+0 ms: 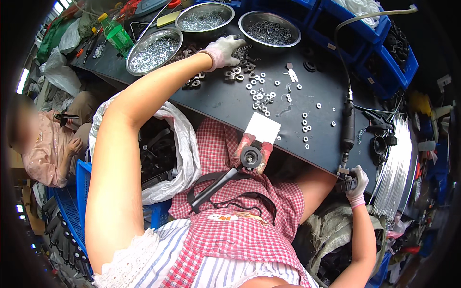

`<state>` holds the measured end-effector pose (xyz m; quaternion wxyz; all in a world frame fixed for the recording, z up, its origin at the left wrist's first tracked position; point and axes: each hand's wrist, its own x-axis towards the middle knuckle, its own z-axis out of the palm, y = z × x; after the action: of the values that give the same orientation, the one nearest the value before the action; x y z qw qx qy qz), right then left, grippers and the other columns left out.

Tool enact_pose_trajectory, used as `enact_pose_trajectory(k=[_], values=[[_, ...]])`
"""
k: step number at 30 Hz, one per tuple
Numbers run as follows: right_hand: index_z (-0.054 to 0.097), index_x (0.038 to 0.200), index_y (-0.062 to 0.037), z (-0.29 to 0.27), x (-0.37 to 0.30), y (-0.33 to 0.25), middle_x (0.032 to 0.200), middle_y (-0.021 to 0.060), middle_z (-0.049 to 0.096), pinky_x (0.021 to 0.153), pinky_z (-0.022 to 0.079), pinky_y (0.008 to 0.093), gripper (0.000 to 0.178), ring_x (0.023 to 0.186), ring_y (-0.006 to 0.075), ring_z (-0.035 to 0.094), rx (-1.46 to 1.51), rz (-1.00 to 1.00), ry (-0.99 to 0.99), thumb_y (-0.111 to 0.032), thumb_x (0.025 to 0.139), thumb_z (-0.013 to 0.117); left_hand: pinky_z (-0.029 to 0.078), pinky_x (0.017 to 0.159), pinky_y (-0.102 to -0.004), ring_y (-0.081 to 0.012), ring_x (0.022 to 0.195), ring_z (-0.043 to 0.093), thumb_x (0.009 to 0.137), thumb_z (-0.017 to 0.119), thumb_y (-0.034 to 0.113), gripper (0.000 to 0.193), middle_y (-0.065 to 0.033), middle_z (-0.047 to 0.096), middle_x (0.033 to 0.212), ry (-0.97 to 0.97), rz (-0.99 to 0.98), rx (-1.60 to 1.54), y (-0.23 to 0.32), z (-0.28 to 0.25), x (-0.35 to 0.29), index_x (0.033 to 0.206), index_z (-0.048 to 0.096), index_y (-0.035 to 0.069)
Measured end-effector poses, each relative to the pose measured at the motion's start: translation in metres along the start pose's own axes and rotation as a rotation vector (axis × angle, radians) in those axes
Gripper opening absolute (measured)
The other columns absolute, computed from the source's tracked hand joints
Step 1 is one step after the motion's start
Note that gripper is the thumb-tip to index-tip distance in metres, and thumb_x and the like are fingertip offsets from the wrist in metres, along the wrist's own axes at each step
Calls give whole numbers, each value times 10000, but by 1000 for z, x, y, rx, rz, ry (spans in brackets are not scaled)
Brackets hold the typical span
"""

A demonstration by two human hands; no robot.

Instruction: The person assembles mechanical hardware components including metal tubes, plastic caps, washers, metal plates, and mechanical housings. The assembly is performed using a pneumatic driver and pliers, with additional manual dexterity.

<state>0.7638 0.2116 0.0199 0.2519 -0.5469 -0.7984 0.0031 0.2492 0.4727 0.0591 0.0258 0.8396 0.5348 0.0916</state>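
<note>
My left hand (223, 52), in a white glove, reaches across the dark table to a heap of coil springs (246, 52) between the metal bowls. Its fingers are spread and bent over the springs, and I make out nothing held. My right hand (356, 186), also gloved, is closed on a small black part (346, 184) by the table's right front edge. Just above that part is the tip of a black power screwdriver (348, 127), hanging upright. Before my lap, a black handle with a round end (250, 157) rests against a red fixture (265, 152) under a white square plate (262, 127).
Bowls of small metal parts (132, 65) stand at the back. Loose washers (261, 100) and nuts (234, 74) dot the table (216, 103). Blue bins (394, 72) and metal rods (396, 168) lie rightward. Left are a white sack (185, 158) and another person (48, 144).
</note>
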Motion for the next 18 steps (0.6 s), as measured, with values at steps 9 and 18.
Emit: enact_pose_trajectory(k=[9,18], values=[[491,780,-35,-4,-12,2,664,133,469,563,399,396,286,604,351,521,8,5,-6,-298,795,602,372,1059,-422,-389,1289,419,782,717,374,655,-278,408,1398,-70,-4,-87,2,-5,-4,1347,506,118],[603,958,-46,-44,19,-77,829,198,638,687,500,425,244,813,394,628,38,301,-127,-181,765,669,410,994,-355,-305,1156,555,842,682,324,509,-193,597,1223,95,88,-320,-92,31,22,1190,599,-38]])
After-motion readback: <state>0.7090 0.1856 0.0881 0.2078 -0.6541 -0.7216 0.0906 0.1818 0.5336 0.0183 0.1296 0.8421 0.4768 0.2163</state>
